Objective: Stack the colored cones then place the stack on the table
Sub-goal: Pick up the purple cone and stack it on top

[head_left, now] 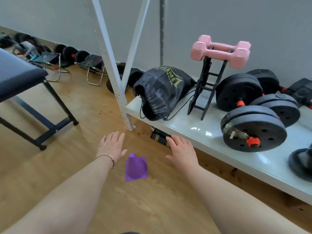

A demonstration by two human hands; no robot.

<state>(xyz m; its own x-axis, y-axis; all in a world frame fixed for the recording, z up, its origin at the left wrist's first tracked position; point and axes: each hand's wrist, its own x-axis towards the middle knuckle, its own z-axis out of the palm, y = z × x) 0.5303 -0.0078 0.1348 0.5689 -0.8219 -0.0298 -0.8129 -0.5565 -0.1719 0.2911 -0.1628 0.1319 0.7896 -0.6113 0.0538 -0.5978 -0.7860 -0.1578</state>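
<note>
A small purple cone (136, 167) stands upright on the wooden floor between my two arms. My left hand (111, 145) hovers just left of and beyond it, palm down, fingers spread, a thin bracelet on the wrist. My right hand (182, 150) is to the cone's right, also palm down with fingers apart, near the front edge of the low white shelf (194, 132). Neither hand touches the cone or holds anything. No other cone is in view.
The low white shelf carries a black drawstring bag (162, 92), a black stand with pink dumbbells (221, 50) and black plate dumbbells (253, 130). White rack posts (121, 98) rise at its corner. A dark padded bench (18, 78) stands left. Folding stools line the far wall.
</note>
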